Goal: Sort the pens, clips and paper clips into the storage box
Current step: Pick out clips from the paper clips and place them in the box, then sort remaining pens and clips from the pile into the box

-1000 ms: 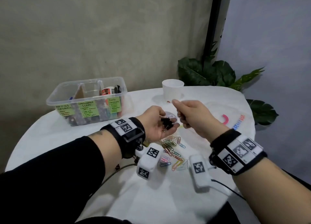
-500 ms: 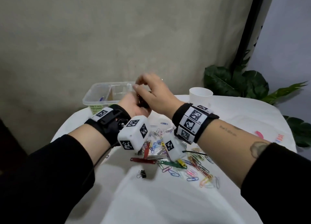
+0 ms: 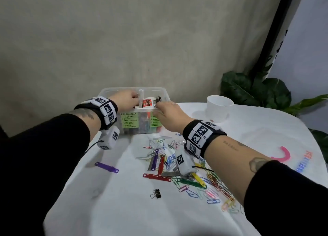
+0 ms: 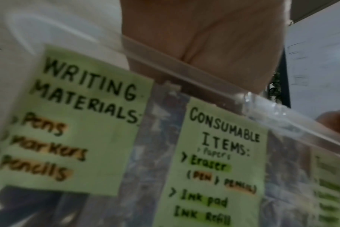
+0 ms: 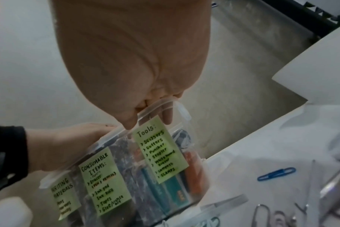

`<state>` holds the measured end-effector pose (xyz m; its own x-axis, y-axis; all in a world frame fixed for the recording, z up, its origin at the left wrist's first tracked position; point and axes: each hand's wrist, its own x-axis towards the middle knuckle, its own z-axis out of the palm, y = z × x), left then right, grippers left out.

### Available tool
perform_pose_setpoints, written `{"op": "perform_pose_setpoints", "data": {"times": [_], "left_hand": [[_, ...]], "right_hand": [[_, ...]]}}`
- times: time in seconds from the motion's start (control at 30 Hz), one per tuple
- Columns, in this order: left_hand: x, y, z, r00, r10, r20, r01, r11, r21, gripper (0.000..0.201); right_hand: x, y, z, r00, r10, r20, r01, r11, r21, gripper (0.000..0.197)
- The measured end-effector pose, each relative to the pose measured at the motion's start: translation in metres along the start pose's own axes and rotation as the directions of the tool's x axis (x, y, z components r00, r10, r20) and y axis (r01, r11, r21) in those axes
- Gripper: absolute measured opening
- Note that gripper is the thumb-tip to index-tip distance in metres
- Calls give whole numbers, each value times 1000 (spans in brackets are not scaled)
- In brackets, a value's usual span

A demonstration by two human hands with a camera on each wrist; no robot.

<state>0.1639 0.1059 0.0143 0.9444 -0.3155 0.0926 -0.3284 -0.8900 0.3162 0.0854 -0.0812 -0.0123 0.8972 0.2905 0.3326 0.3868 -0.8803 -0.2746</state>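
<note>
**Supervisor:** Where is the storage box, and how does it look?

**Operator:** I see the storage box (image 3: 113, 92) at the far side of the white table (image 3: 124, 209), near the wall. It is clear plastic, split by dividers, with three green notes on its front wall. From the wrist views I read "Writing Materials" (image 4: 83, 121), "Consumable Items" (image 5: 104, 181) and "Tools" (image 5: 159, 150). A white bottle with a red label (image 3: 147, 103) stands in it, and teal and orange things show through the wall behind the Tools note.

**Supervisor:** The hands?

**Operator:** My left hand (image 3: 126, 98) reaches over the front rim into the box, on the left of a divider. Its fingers are hidden from me, so I cannot tell whether it grasps anything. My right hand (image 3: 168, 116) grasps the front rim at the Tools end: the thumb lies outside by the note, and fingertips (image 5: 167, 118) show through the wall inside.

**Supervisor:** What lies on the table?

**Operator:** Coloured paper clips (image 3: 213, 187) and flat fastener strips (image 3: 157, 175) are scattered just in front of the box; a purple strip (image 3: 106, 167) lies apart to the left, a black binder clip (image 3: 157, 193) nearer me. A white cup (image 3: 219, 108) stands right of the box, near a leafy plant (image 3: 255, 90).
</note>
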Motion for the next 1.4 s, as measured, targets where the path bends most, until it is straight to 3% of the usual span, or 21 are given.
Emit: {"op": "perform_pose_setpoints", "data": {"times": [0.17, 0.33, 0.4, 0.5, 0.6, 0.67, 0.7, 0.77, 0.83, 0.9, 1.0, 1.1, 1.23, 1.4], "left_hand": [[4, 6, 5, 977, -91, 194, 69, 990, 119, 69], [-2, 12, 6, 960, -108, 259, 105, 994, 26, 75], [-4, 14, 5, 976, -78, 203, 62, 995, 84, 68], [-8, 14, 3, 999, 24, -23, -22, 997, 70, 44], [-20, 23, 9, 953, 89, -289, -123, 987, -103, 12], [-33, 37, 13, 927, 159, -339, -221, 963, -153, 7], [-40, 44, 16, 940, 200, -278, -250, 955, -158, 7], [-59, 57, 25, 965, 262, -25, -263, 963, -58, 14], [-73, 64, 38, 938, 251, 239, -273, 960, 66, 28], [-83, 67, 50, 911, 167, 377, -240, 958, 155, 41], [-91, 70, 62, 901, 71, 427, -217, 928, 303, 47], [-95, 72, 65, 899, 21, 437, -180, 927, 328, 41], [-97, 66, 72, 929, 7, 369, -86, 977, 197, 22], [-100, 60, 75, 959, -9, 284, 15, 1000, -20, 5]], "right_hand": [[0, 1, 4, 999, -7, -43, 8, 1000, 18, 17], [0, 0, 5, 999, 12, -30, -11, 1000, 25, 19], [-1, 2, 3, 999, 30, 11, -31, 995, 98, 24], [-7, 8, -7, 993, 116, -10, -107, 941, 321, 42], [-19, 24, -16, 960, 264, -91, -210, 898, 388, 46], [-34, 35, -24, 939, 341, -43, -301, 877, 374, 38], [-43, 40, -28, 933, 360, 26, -346, 871, 349, 32], [-65, 45, -34, 916, 331, 225, -381, 896, 231, 23], [-86, 46, -37, 872, 270, 409, -357, 922, 152, 19], [-102, 43, -36, 842, 217, 494, -342, 922, 179, 17], [-115, 25, -29, 827, 160, 539, -293, 941, 171, 18], [-119, 0, -17, 809, 58, 584, -171, 975, 140, 19], [-115, -15, -4, 817, 29, 576, -43, 999, 10, 17], [-115, -16, -4, 806, 112, 581, -110, 993, -39, 18]]}}
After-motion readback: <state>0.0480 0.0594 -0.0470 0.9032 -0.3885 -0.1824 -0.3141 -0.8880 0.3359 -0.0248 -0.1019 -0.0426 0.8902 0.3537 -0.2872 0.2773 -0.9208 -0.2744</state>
